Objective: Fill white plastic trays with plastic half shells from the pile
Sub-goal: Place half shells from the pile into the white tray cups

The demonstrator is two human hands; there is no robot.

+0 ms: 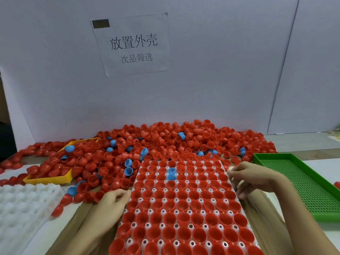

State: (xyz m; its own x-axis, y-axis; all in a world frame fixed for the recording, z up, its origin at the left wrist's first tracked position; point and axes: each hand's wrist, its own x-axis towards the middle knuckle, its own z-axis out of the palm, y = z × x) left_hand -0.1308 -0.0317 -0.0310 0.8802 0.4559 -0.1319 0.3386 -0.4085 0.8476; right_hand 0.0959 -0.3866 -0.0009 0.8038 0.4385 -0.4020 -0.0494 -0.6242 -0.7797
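White partition board backs the bench, with a printed paper sign (132,44) taped above a heap of red and blue half shells (165,142).

Taking the filled tray (180,203) as landmark: far to its left lies a white empty tray (22,203) of moulded, matte cups. Beyond that, a yellow tray (49,178) sits half buried in glossy, thin-walled domes. The left hand (112,201) rests at the filled tray's left edge, fingers curled against the rim; whether they pinch it I cannot tell. The filled tray runs lengthwise away from the person, nearly every cup holding a red shell mouth-up, with two blue shells (171,173) near the far end. The right hand (252,178) grips the right edge, fingers bent over the rim. Right of it lies a green perforated tray (303,186).

With a hand at each long edge, the tray looks ready to be lifted or slid aside; the empty tray lies nearer the left hand.
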